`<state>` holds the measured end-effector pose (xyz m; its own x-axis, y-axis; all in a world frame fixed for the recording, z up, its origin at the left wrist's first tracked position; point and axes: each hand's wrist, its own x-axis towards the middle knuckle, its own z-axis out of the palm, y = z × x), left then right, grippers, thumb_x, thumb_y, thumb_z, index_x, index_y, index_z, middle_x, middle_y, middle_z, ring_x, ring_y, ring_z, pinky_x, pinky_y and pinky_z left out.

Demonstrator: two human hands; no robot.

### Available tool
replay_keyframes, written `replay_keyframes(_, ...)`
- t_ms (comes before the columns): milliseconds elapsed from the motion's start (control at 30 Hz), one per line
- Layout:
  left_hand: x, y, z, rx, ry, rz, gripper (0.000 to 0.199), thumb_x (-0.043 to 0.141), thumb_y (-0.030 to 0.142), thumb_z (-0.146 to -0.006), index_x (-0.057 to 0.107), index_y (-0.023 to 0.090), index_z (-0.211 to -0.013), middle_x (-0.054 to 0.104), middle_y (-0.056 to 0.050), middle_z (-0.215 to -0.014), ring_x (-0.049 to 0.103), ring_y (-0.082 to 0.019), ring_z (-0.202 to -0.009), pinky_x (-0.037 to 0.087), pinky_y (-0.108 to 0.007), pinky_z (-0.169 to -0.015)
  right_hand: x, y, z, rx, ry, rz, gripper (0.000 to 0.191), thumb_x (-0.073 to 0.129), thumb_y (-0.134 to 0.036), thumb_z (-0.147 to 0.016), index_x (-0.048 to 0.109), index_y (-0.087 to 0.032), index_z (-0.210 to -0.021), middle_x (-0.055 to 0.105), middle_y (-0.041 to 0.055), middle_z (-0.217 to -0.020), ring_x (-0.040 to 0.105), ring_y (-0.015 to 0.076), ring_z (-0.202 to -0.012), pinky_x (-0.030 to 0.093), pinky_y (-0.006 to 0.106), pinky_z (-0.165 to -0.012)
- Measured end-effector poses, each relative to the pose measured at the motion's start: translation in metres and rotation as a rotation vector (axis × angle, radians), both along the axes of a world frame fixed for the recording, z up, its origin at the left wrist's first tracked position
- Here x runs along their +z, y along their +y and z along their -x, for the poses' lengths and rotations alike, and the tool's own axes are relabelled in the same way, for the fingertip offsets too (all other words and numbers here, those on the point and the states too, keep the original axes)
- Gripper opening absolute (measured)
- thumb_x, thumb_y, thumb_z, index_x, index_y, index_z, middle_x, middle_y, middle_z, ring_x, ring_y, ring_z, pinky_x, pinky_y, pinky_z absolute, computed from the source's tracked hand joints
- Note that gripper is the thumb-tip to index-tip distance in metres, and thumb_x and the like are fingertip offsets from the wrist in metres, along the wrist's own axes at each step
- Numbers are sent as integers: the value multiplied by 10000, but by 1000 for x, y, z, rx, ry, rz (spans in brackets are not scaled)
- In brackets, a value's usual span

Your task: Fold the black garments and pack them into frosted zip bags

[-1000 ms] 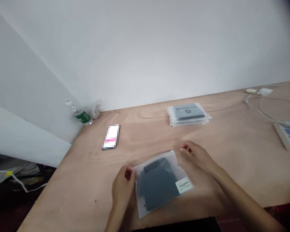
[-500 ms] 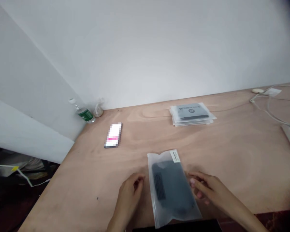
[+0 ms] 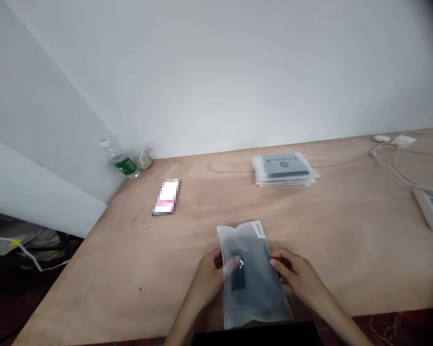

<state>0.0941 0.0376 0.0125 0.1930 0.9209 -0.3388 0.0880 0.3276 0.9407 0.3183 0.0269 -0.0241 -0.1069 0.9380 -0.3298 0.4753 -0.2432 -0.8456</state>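
A frosted zip bag [image 3: 256,278] with a dark flat item inside lies near the table's front edge, a white label at its top right corner. My left hand [image 3: 212,274] grips the bag's left edge, its thumb showing through the frosted plastic. On the opposite side, my right hand [image 3: 290,269] pinches the bag's right edge between thumb and fingers. Farther back, a stack of similar frosted bags [image 3: 284,168] with dark items inside rests by the wall.
At the left are a phone [image 3: 167,197], a clear bottle with a green label [image 3: 124,164] and a small plastic bag [image 3: 145,158]. A power strip [image 3: 431,209], white cables [image 3: 389,166] and a round cream object [image 3: 381,139] are at the right.
Both hands have moved inward and taken hold of the bag's sides. The bag's left side is now lifted a little over my left thumb. The view has shifted slightly.
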Motion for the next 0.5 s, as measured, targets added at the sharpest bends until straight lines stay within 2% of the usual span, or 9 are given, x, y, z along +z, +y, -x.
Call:
replay_keyframes(167,-4,2,-9,49,-91,67,326,745,326,-585,685,95,-808,701,-92,-824,634,-253,-797,493,-313,-703,2,2,0,58,-111,-33,205,378,-360,-834,466,-231,-702,541,-17,-589,541,147,-553,418,259,-561)
replay_keyframes(333,-18,3,-6,121,-102,75,323,725,302,-584,680,113,-843,701,-79,-846,639,-235,-777,497,-284,-630,4,6,-5,96,-220,-63,203,324,-339,-846,432,-238,-706,564,1,-623,549,163,-586,409,279,-595)
replay_keyframes(433,-25,5,6,172,-88,78,288,717,265,-586,672,107,-823,700,-72,-782,644,-211,-702,496,-280,-604,4,11,-22,102,-372,-96,224,308,-343,-848,452,-237,-712,606,31,-690,566,189,-644,399,304,-617)
replay_keyframes(500,-26,8,16,208,-71,71,275,708,247,-596,662,105,-827,698,-71,-769,646,-205,-690,499,-286,-605,3,17,-45,89,-492,-115,228,309,-348,-849,484,-237,-756,632,53,-761,583,207,-691,398,322,-635)
